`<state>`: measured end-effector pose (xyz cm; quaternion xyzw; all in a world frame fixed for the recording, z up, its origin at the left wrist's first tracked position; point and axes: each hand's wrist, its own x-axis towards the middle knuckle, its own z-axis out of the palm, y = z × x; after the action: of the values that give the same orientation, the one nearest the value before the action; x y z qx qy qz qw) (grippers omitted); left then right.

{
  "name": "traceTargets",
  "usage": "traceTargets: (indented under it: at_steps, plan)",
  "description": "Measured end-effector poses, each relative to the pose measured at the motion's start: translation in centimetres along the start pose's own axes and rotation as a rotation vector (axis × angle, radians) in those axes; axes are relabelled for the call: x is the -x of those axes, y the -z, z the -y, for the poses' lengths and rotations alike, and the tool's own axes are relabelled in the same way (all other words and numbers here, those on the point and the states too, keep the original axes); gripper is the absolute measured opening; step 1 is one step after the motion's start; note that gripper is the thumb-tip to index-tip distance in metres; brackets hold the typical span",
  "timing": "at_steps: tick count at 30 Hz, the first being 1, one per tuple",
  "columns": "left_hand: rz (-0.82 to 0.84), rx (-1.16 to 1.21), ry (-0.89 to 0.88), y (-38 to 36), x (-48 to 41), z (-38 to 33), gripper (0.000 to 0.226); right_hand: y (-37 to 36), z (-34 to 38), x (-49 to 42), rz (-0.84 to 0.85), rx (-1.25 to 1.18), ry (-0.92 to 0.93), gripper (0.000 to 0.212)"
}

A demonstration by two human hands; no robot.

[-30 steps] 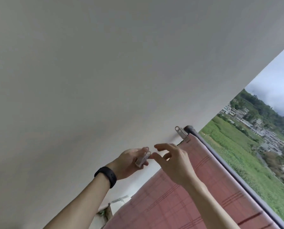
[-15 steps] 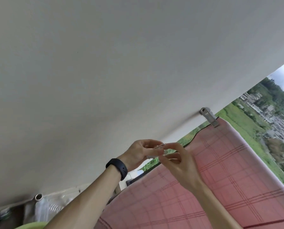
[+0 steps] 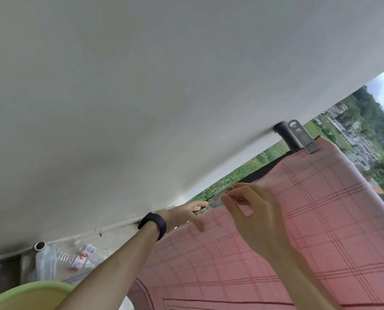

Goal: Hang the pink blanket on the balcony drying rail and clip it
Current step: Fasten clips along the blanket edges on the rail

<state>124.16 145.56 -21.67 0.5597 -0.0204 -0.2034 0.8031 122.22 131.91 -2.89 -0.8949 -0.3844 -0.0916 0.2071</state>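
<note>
Looking steeply up under the white balcony ceiling (image 3: 141, 97). Pink plaid blanket (image 3: 309, 220) draped over the dark drying rail (image 3: 287, 136), which meets the ceiling at upper right. Grey clothespin (image 3: 303, 139) already clamped on the blanket's far corner, just beside the rail end. Right hand (image 3: 253, 211) raised at the blanket's top edge, thumb and forefinger pinched together on a second pale clip (image 3: 220, 198); clip partly hidden, cannot tell whether it bites the fabric. Left hand (image 3: 186, 212), black wristband (image 3: 154, 224) on the wrist, gripping the blanket's edge just below and left of the clip, fingers closed over the cloth. Lower left: green basin rim (image 3: 30, 291), a metal pipe end (image 3: 40, 246), small cartons (image 3: 83, 257). Fields and houses beyond.
</note>
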Motion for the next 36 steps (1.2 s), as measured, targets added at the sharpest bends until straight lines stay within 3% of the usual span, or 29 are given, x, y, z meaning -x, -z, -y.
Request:
traceTargets:
  at_steps: [1,3,5,9,15,19,20,24,28,31,34,36]
  plan:
    - [0.061,-0.039,0.004,-0.2,-0.6,0.0,0.081,-0.2,0.0,-0.1,0.018,0.034,0.015,0.004]
    - [0.174,-0.118,0.005,-0.5,-1.9,-0.6,0.064,-0.4,-0.2,-0.1,0.029,0.079,0.026,0.003]
    - [0.159,-0.212,0.079,-0.6,-3.0,-1.0,0.041,-0.4,-0.6,-0.2,0.019,0.105,0.040,0.003]
    - [0.098,-0.169,0.088,0.7,-3.9,0.1,0.025,0.4,-1.2,-0.5,0.028,0.115,0.038,0.004]
    - [0.109,0.020,0.041,2.1,-3.2,1.5,0.043,0.4,-1.0,-0.8,0.060,0.139,0.048,0.009]
    - [0.081,0.128,0.008,2.3,-3.0,2.0,0.044,-0.1,-0.9,-1.4,0.179,0.192,-0.123,0.066]
    - [0.077,0.164,0.014,2.2,-3.1,2.2,0.042,-0.3,-0.8,-1.4,0.186,0.242,-0.111,0.070]
    - [0.154,0.323,0.038,1.6,-3.7,2.5,0.025,-0.7,-0.4,-1.9,0.160,0.299,0.029,0.045]
    - [0.065,0.263,0.024,1.5,-4.0,2.4,0.030,-0.8,-0.2,-2.9,0.147,0.326,0.074,0.035]
    - [-0.057,0.152,-0.040,1.1,-3.9,2.1,0.014,-1.4,-0.1,-3.7,0.191,0.374,0.055,0.034]
    - [-0.231,-0.107,-0.151,0.5,-3.5,2.1,0.013,-2.6,-0.3,-4.8,0.237,0.422,0.007,0.036]
    - [-0.406,-0.137,-0.236,-0.5,-3.1,2.8,0.013,-3.2,-0.1,-5.8,0.274,0.418,-0.050,0.038]
